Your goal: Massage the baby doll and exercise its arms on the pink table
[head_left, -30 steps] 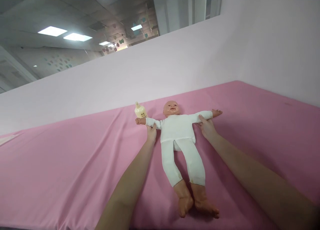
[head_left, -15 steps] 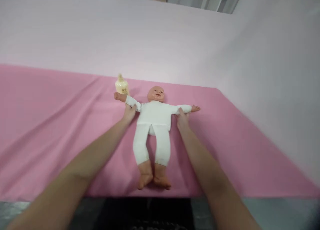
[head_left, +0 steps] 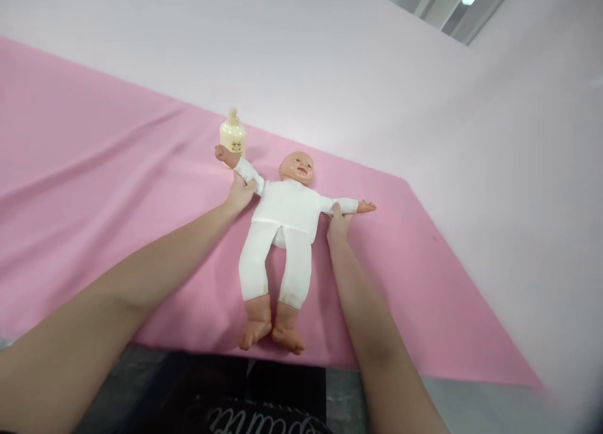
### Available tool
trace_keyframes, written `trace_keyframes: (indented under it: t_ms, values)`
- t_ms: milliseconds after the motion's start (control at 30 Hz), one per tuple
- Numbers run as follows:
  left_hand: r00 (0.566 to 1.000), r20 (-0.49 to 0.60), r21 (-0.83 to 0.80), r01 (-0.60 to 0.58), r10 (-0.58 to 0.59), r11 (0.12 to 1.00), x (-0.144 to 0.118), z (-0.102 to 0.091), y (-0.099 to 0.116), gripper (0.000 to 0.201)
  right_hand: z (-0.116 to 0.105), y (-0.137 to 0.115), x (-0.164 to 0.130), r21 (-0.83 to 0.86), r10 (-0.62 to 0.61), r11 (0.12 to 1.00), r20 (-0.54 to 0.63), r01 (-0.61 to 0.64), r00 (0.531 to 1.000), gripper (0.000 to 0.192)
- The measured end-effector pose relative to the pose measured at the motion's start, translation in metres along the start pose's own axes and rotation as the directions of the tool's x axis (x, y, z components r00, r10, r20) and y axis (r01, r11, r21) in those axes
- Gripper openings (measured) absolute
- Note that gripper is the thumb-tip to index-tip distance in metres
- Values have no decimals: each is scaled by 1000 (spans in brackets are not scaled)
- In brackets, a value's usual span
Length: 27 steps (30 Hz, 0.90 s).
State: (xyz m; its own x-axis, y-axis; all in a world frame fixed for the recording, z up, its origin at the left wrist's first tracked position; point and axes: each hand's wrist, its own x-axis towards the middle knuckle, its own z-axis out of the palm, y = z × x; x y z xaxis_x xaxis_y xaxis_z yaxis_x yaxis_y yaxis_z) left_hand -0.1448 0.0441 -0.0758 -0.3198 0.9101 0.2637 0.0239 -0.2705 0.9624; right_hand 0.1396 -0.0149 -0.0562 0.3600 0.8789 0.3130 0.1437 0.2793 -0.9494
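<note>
Lying face up on a pink cloth [head_left: 117, 189] that covers the table, a baby doll [head_left: 282, 214] in a white one-piece suit stretches from the middle of the cloth toward its near edge, its head pointing at the far edge and its bare feet resting just short of the near edge. Both of the doll's arms are spread out sideways. The left hand [head_left: 241, 192] is clasped around the sleeve of the arm on the left, close to the shoulder, and that arm slants up toward the far edge; the right hand [head_left: 337, 222] grips the sleeve of the other arm near the wrist, fingers curled over the white fabric, with the doll's small bare hand sticking out past them toward the right edge. A pale yellow feeding bottle [head_left: 232, 134] stands upright on the cloth just beyond the doll's raised fist, so close that touching or apart cannot be told. The cloth shows long soft creases across its left part. A light pink wall [head_left: 330, 63] rises behind the far edge and along the right edge of the table
</note>
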Motion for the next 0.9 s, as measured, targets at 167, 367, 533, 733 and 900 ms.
trace_keyframes:
  t_ms: [167, 367, 533, 733, 900]
  values:
    - [999, 42, 96, -1, -3, 995, -7, 1, 6, 46, 4, -3, 4, -65, -38, 997, -131, 30, 991, 101]
    - [991, 78, 140, -114, 104, 984, -10, 2, 10, 63, 0, 0, 15, -110, -71, 992, -95, 61, 993, 94]
    - [902, 349, 298, -364, 254, 883, -9, 1, 6, 59, 0, 5, 10, -170, -120, 977, 62, 129, 991, 66]
    - [849, 485, 484, -461, 211, 744, -13, 2, 3, 68, 7, 5, 1, -219, -205, 938, 270, 267, 941, 56]
    - [890, 412, 394, -367, 195, 842, -11, -3, 6, 59, 6, 6, 5, -108, -121, 984, 164, 140, 979, 48]
